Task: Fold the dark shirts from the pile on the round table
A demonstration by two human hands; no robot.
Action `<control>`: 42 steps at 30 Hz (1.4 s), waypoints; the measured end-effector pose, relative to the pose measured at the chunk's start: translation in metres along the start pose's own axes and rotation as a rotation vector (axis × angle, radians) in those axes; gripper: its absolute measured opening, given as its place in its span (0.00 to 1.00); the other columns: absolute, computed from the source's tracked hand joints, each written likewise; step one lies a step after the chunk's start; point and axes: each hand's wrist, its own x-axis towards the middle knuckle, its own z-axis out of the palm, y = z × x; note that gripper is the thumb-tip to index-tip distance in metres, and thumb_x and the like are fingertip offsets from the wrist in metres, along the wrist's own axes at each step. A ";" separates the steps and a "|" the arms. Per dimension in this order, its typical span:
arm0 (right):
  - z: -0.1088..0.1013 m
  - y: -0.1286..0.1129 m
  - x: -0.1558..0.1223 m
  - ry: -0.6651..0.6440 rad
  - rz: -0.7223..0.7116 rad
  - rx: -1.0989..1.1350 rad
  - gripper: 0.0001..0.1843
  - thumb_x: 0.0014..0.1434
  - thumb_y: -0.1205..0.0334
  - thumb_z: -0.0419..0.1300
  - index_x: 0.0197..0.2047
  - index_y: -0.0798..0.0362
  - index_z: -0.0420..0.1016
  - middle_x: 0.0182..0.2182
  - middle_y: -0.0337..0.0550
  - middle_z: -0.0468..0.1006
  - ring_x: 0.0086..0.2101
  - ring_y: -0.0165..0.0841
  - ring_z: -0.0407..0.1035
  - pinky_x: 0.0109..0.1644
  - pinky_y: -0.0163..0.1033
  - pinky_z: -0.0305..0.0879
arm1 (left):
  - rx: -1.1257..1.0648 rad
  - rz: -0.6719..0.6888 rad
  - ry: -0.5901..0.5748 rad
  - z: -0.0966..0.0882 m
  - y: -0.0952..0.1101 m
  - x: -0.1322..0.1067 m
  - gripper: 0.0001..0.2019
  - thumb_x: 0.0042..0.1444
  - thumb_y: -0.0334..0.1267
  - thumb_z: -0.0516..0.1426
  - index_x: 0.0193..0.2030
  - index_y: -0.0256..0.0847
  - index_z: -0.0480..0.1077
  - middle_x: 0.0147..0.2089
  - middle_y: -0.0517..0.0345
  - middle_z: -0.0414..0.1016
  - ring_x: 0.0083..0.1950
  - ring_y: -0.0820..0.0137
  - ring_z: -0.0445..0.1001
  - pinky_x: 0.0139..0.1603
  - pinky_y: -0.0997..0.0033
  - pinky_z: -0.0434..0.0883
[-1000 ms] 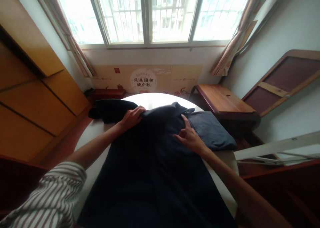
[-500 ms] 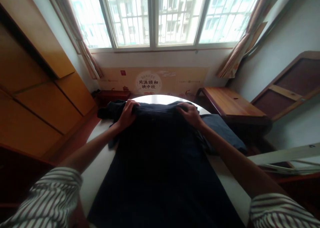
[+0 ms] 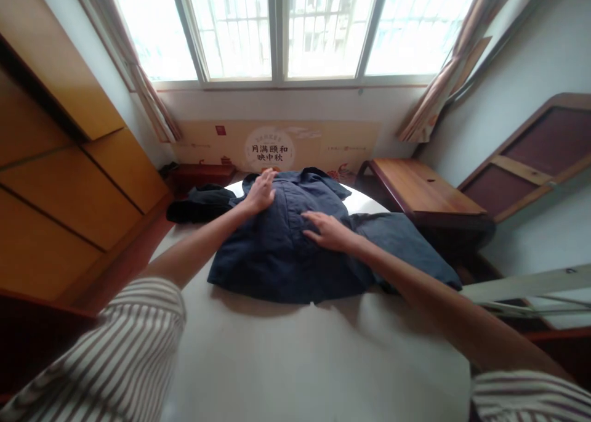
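Note:
A dark blue garment lies folded over on the far half of a round white table. My left hand rests flat on its upper left part, fingers stretched out. My right hand lies flat on the middle of the garment, fingers spread. Neither hand holds anything. To the right, partly under my right forearm, is a folded grey-blue cloth. A black garment is bunched at the table's far left edge.
A wooden side table stands to the right of the round table. Yellow wooden cabinets line the left wall. A barred window with curtains fills the far wall, with a printed cardboard panel below it.
The long dark garment that hung toward me has been folded up onto the far half of the table. Both hands went from gripping its top edge to lying flat on it.

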 end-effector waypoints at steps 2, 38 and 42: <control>0.005 0.001 -0.057 -0.174 -0.114 -0.130 0.31 0.61 0.53 0.63 0.65 0.51 0.65 0.64 0.56 0.67 0.63 0.51 0.60 0.64 0.65 0.55 | 0.007 0.056 -0.133 -0.003 0.022 -0.052 0.20 0.60 0.30 0.56 0.60 0.39 0.65 0.62 0.44 0.66 0.65 0.57 0.64 0.66 0.50 0.63; -0.056 -0.050 -0.259 -0.506 -0.076 -0.175 0.18 0.51 0.81 0.50 0.31 0.52 0.76 0.31 0.44 0.77 0.34 0.34 0.72 0.38 0.37 0.66 | 0.134 -0.384 -0.860 -0.190 0.122 -0.279 0.16 0.51 0.28 0.56 0.44 0.45 0.78 0.40 0.56 0.79 0.41 0.66 0.77 0.45 0.72 0.71; -0.081 -0.083 -0.246 -0.601 -0.102 0.012 0.10 0.59 0.63 0.62 0.45 0.49 0.79 0.38 0.44 0.79 0.37 0.35 0.73 0.41 0.37 0.67 | -0.045 -0.438 -0.947 -0.199 0.128 -0.266 0.14 0.54 0.45 0.62 0.47 0.46 0.78 0.43 0.56 0.79 0.41 0.66 0.76 0.43 0.73 0.70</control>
